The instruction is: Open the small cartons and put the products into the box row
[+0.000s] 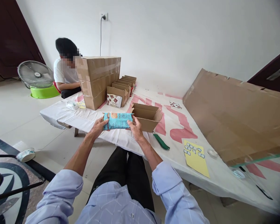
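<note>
A light blue snack packet [118, 121] is held level between both hands at the near edge of the low table [140, 146]. My left hand [99, 125] grips its left end, fingers curled round it. My right hand [135, 127] grips its right end. Just right of the packet stands an open brown cardboard box [147, 116] with its flaps up, close to my right hand.
A green-handled cutter [161, 141] and a yellow sheet of small stickers [196, 157] lie right of the box. Stacked sealed cartons [98, 79] and a row of open boxes [121, 88] stand at the far end, beside a seated person [65, 70]. A flat cardboard sheet [235, 115] leans at right. A fan [35, 74] stands far left.
</note>
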Demonstrator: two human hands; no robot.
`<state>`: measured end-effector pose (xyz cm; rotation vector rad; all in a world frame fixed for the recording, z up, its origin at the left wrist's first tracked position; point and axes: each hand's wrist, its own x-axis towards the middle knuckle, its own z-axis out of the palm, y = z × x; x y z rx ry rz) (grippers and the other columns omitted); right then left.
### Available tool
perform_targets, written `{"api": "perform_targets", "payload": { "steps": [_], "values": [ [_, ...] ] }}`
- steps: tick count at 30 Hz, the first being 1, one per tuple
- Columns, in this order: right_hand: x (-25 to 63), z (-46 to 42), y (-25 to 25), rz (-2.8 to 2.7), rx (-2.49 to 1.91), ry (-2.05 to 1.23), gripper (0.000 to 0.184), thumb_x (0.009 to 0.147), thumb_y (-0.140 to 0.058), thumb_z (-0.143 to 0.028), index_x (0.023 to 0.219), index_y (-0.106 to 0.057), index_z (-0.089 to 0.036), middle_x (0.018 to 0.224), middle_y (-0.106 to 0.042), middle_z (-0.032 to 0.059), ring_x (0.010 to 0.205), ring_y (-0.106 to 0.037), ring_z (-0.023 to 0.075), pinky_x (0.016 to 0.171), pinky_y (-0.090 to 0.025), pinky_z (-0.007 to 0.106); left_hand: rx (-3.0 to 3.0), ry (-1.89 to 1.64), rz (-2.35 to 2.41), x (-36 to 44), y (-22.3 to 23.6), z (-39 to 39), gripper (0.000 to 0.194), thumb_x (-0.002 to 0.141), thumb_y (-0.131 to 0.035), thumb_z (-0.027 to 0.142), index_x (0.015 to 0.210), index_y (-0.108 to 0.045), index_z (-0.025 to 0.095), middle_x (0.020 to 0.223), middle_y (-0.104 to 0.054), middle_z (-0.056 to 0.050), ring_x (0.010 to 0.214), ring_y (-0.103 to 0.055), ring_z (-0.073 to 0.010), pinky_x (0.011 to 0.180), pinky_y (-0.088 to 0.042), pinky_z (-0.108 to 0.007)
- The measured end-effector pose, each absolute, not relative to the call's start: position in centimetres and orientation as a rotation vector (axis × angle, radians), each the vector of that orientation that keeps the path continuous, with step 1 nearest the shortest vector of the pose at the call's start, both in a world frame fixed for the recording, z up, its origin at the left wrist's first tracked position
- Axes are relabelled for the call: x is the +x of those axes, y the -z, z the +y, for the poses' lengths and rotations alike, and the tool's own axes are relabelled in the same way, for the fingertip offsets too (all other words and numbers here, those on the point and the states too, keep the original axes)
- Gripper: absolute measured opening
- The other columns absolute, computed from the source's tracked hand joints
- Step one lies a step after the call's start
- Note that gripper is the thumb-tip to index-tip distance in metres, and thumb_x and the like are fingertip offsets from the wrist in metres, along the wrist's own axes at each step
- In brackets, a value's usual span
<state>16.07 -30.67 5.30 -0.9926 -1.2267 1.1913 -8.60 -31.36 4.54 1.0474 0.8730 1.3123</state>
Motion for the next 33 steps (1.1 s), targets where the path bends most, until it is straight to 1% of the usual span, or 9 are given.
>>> {"api": "perform_targets", "payload": {
  "steps": [3,5,9,12,16,22,25,30,33],
  "values": [
    [15.9,-30.0,-5.9,-1.225,-0.998,-1.145,0.092,0.077,-0.085,-0.066,0.156,-0.062,-0.023,0.141,-0.077,0.0114,0.113,-0.080,0.0321,0.087,-0.073,0.046,1.055,-1.347,0.849,-8.6,-5.3,-30.6,0.062,0.068,-0.098,0.058,0.101,-0.071,0.014,0.081,-0.074,-0.005,0.062,-0.065,-0.0146,0.053,-0.059,-0.026],
    [15.8,-28.9,-7.2,-1.238,-0.955,-1.063,0.087,0.079,-0.084,-0.065,0.152,-0.065,-0.022,0.142,-0.076,0.0120,0.123,-0.077,0.0339,0.096,-0.070,0.049,1.085,-1.390,0.818,-8.6,-6.6,-29.6,0.059,0.069,-0.098,0.058,0.097,-0.071,0.015,0.078,-0.072,-0.004,0.062,-0.064,-0.0145,0.054,-0.059,-0.026],
    [15.4,-25.9,-11.3,-1.336,-0.812,-0.851,0.076,0.087,-0.079,-0.064,0.148,-0.069,-0.021,0.145,-0.076,0.0113,0.137,-0.070,0.0335,0.118,-0.059,0.052,1.154,-1.522,0.750,-8.5,-10.4,-27.3,0.055,0.072,-0.096,0.060,0.092,-0.067,0.017,0.076,-0.069,-0.002,0.063,-0.065,-0.0151,0.055,-0.057,-0.025],
    [15.1,-23.7,-14.1,-1.413,-0.742,-0.754,0.073,0.093,-0.075,-0.063,0.153,-0.066,-0.023,0.151,-0.072,0.0100,0.144,-0.065,0.0314,0.124,-0.054,0.052,1.199,-1.591,0.700,-8.6,-12.9,-25.5,0.056,0.072,-0.096,0.061,0.091,-0.067,0.018,0.074,-0.068,-0.002,0.063,-0.065,-0.0152,0.054,-0.056,-0.025],
    [14.6,-21.5,-15.8,-1.423,-0.708,-0.753,0.076,0.092,-0.074,-0.064,0.154,-0.064,-0.022,0.151,-0.071,0.0107,0.147,-0.063,0.0311,0.124,-0.055,0.053,1.198,-1.623,0.658,-8.8,-14.7,-23.5,0.057,0.068,-0.100,0.059,0.089,-0.066,0.018,0.071,-0.065,0.001,0.060,-0.062,-0.0134,0.052,-0.052,-0.023],
    [14.3,-18.8,-15.9,-1.415,-0.774,-0.827,0.082,0.087,-0.077,-0.066,0.155,-0.063,-0.023,0.149,-0.072,0.0117,0.139,-0.068,0.0320,0.111,-0.064,0.051,1.151,-1.605,0.689,-9.0,-15.0,-21.2,0.054,0.067,-0.101,0.053,0.086,-0.066,0.018,0.064,-0.060,0.004,0.052,-0.055,-0.0104,0.048,-0.048,-0.021],
    [14.3,-18.1,-15.7,-1.415,-0.791,-0.825,0.081,0.086,-0.080,-0.064,0.154,-0.064,-0.022,0.145,-0.074,0.0113,0.138,-0.068,0.0298,0.116,-0.060,0.050,1.124,-1.588,0.704,-9.3,-14.5,-20.4,0.051,0.069,-0.101,0.050,0.089,-0.068,0.017,0.068,-0.065,0.002,0.057,-0.060,-0.0115,0.052,-0.053,-0.022],
    [14.7,-19.1,-14.8,-1.443,-0.849,-0.899,0.082,0.084,-0.083,-0.063,0.153,-0.065,-0.022,0.134,-0.079,0.0099,0.118,-0.076,0.0283,0.099,-0.068,0.047,1.102,-1.521,0.714,-9.6,-12.3,-20.5,0.049,0.068,-0.103,0.044,0.088,-0.069,0.016,0.072,-0.072,-0.001,0.065,-0.068,-0.0151,0.059,-0.057,-0.024],
    [16.2,-21.2,-14.2,-1.632,-0.842,-0.876,0.072,0.089,-0.081,-0.060,0.147,-0.069,-0.020,0.127,-0.081,0.0105,0.113,-0.077,0.0279,0.101,-0.067,0.045,1.076,-1.503,0.722,-9.9,-10.3,-21.4,0.048,0.067,-0.103,0.042,0.087,-0.069,0.015,0.071,-0.072,-0.001,0.070,-0.073,-0.0179,0.064,-0.060,-0.026]
  ]
}}
